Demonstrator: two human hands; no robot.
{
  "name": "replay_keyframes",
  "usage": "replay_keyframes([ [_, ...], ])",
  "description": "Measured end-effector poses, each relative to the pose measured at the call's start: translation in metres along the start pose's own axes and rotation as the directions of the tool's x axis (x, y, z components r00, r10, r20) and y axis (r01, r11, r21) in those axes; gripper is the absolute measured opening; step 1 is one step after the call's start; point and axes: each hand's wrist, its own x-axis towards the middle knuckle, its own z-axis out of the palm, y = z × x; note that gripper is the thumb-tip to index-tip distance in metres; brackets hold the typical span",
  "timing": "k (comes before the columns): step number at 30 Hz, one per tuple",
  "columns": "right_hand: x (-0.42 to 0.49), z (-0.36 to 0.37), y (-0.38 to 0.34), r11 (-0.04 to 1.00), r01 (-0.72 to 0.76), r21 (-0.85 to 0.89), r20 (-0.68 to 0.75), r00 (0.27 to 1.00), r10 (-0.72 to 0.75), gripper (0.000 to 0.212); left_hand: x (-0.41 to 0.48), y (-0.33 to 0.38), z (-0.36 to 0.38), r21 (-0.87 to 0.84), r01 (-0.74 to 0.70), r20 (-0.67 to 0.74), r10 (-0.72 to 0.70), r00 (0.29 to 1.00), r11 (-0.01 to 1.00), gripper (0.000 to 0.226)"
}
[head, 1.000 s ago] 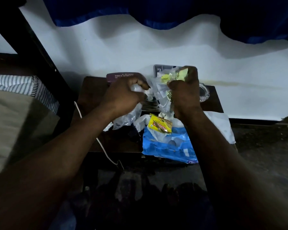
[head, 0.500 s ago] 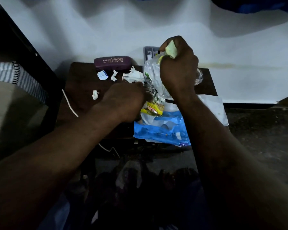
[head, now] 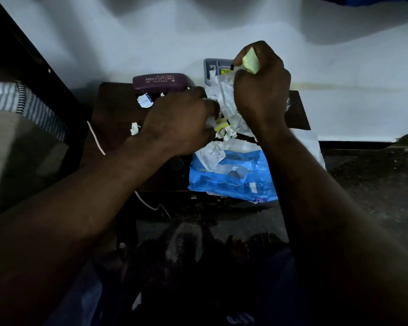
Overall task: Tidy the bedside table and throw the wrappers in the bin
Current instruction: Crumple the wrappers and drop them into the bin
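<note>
The dark wooden bedside table (head: 113,107) stands against the white wall. My right hand (head: 260,90) is raised above its back half, clenched around a bunch of clear plastic and pale yellow-green wrappers (head: 225,100) that hangs below the fist. My left hand (head: 177,121) rests low on the table beside that bunch, its fingers closed on crumpled white and yellow scraps (head: 222,128). A blue and white plastic bag (head: 233,177) lies over the table's front right edge. Small white paper scraps (head: 134,128) lie on the left half.
A maroon spectacle case (head: 160,81) sits at the back of the table, with a grey tray (head: 213,67) to its right against the wall. A white cable (head: 97,140) runs down the table's left side. A striped bed edge (head: 21,102) is on the left. Dark floor lies below.
My left hand has slid right, over the spot where the yellow sachet lay, and closed on scraps there. My right hand holds its wrapper bunch in the same raised spot. The view has tilted down.
</note>
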Motion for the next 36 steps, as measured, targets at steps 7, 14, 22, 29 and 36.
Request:
replay_keyframes([
  [7,0.006,-0.01,-0.004,0.997,-0.027,0.067,-0.168,0.985,0.038,0.017,0.001,-0.021,-0.019,-0.196,0.129,-0.084,-0.148,0.985,0.972,0.032],
  [14,0.006,-0.011,-0.006,0.978,-0.094,0.188,-0.17,0.977,0.126,0.059,0.008,-0.051,-0.026,-0.642,0.393,-0.094,-0.577,0.811,0.658,0.031],
  [22,-0.003,0.0,-0.01,0.972,-0.155,0.174,-0.01,0.987,0.16,0.067,0.013,-0.064,-0.035,-0.8,0.384,-0.134,-0.76,0.636,0.461,0.057],
  [29,-0.016,0.018,-0.012,0.99,-0.065,0.126,0.222,0.974,0.036,0.051,0.017,-0.072,-0.026,-0.915,0.32,0.002,-0.792,0.611,0.244,0.027],
  [36,-0.045,0.035,-0.029,0.991,-0.002,0.131,0.609,0.789,-0.079,0.02,0.017,-0.073,-0.024,-0.996,0.059,0.083,-0.869,0.487,-0.062,0.041],
])
